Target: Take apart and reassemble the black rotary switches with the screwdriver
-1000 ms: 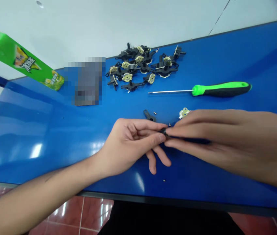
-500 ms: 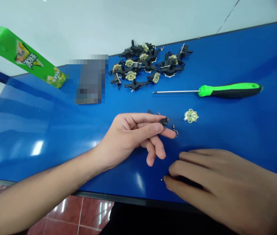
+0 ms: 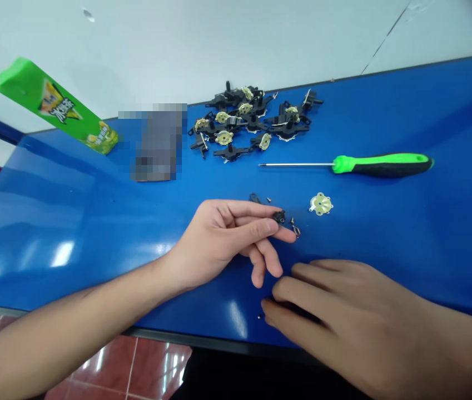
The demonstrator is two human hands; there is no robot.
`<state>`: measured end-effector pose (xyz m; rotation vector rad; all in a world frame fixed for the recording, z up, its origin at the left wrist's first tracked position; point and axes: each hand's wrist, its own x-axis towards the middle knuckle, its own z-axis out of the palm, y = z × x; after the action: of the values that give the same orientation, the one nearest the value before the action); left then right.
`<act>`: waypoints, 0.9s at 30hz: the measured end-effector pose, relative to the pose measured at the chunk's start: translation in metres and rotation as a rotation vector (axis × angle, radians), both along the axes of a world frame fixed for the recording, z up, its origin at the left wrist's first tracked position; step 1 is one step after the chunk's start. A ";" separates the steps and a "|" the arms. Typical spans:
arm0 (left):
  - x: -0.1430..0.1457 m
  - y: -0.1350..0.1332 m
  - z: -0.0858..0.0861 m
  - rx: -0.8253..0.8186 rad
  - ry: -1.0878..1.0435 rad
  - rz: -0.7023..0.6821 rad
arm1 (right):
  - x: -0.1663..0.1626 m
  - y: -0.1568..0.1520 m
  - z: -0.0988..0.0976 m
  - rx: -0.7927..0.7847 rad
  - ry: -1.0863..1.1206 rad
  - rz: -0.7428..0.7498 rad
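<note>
My left hand point(image 3: 223, 239) rests over the blue table, with a small black plastic part point(image 3: 278, 216) pinched at its fingertips. My right hand point(image 3: 336, 316) lies near the table's front edge, fingers curled, beside a tiny screw point(image 3: 259, 316). A dark shape under those fingers may be shadow or a held item; I cannot tell. Just beyond my left fingertips are a small black arm piece point(image 3: 254, 197), a screw point(image 3: 268, 199) and a metal clip point(image 3: 296, 231). A perforated brass-coloured disc point(image 3: 321, 204) lies to the right.
A heap of black parts with brass discs point(image 3: 248, 122) lies farther back, with a green-handled screwdriver point(image 3: 379, 165) to its right. A green drink carton point(image 3: 54, 108) stands at the far left, near a pixelated patch point(image 3: 156, 141). Below the table's front edge point(image 3: 202, 340) is a red tiled floor.
My right hand has left the black part and moved down toward the front edge, uncovering the brass disc. The left hand keeps the part, and the view has shifted slightly.
</note>
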<state>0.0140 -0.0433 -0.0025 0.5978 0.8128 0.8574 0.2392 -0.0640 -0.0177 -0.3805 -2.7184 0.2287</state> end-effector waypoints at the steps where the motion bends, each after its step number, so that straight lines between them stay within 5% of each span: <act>1: 0.000 0.000 0.000 -0.002 0.001 0.003 | 0.000 0.000 0.000 -0.005 -0.001 -0.004; 27: 0.001 0.001 0.000 -0.018 0.003 -0.003 | -0.008 -0.004 0.005 -0.025 -0.061 0.149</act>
<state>0.0152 -0.0424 -0.0024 0.5844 0.8214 0.8455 0.2308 -0.0682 -0.0128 -0.1943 -2.8096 0.2968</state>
